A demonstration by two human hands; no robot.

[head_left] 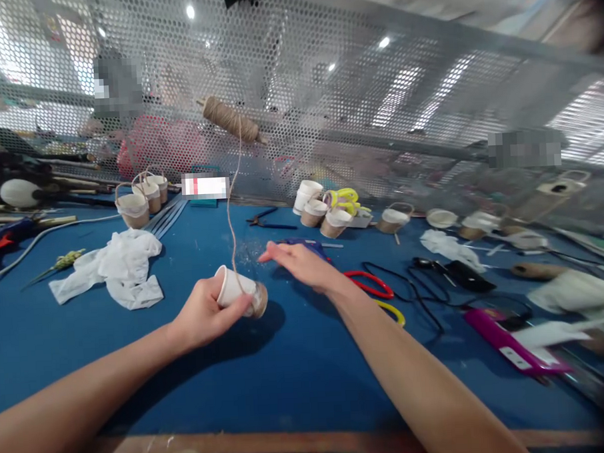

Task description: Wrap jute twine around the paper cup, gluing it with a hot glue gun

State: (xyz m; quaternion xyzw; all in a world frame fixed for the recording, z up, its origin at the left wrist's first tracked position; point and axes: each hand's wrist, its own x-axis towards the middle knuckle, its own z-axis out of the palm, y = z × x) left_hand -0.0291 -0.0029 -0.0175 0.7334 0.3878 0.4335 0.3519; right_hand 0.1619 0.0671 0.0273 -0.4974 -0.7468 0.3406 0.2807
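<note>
My left hand (208,309) is closed around a white paper cup (230,288), which lies tilted on its side above the table. Brown twine (260,299) is wound about the cup's bottom end. From there a single strand (231,223) runs up to a twine spool (231,120) mounted at the mesh panel. Fingers stretched out flat, my right hand (304,264) hovers right of the cup, apart from it, with nothing seen in it. Just behind that hand lies a blue tool (307,245), partly covered, perhaps a glue gun.
Twine-wrapped cups with handles (134,210) stand back left; more cups (314,212) stand behind my right hand. Pliers (272,222), a crumpled white cloth (118,264), red-handled scissors (372,285), black cables (419,291) and a purple power strip (512,347) lie on the blue table (269,388).
</note>
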